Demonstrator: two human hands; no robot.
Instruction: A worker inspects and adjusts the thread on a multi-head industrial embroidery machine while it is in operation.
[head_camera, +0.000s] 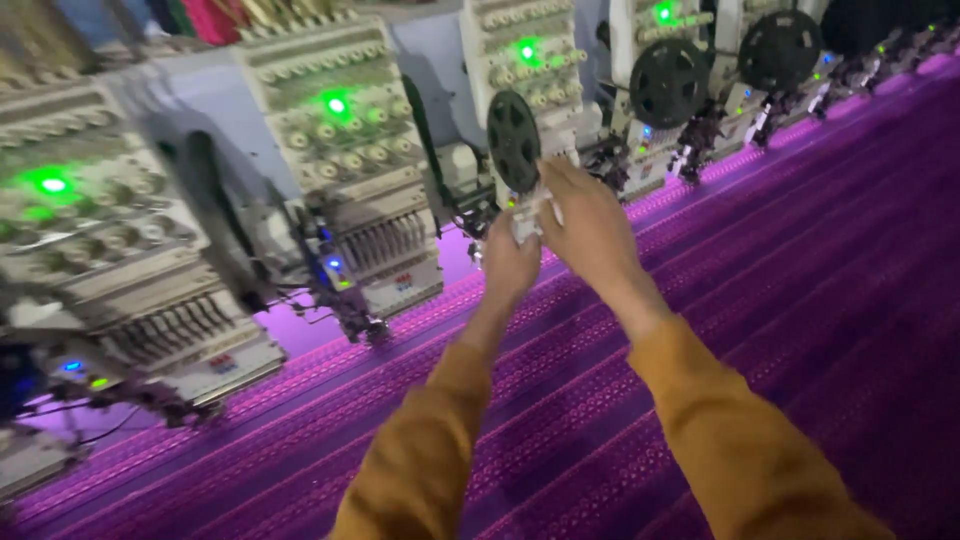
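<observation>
Both arms, in mustard-coloured sleeves, reach out to one embroidery machine head in a long row. My left hand is raised under the head, fingers closed around a small white part at its lower end. My right hand is just beside and above it, fingers pinching the same white part below a dark round reel. The blur hides what exactly the fingers grip.
Purple patterned fabric stretches flat under the whole row of heads. More cream-coloured heads with green lights stand to the left and right. Further dark reels hang on the heads at the right.
</observation>
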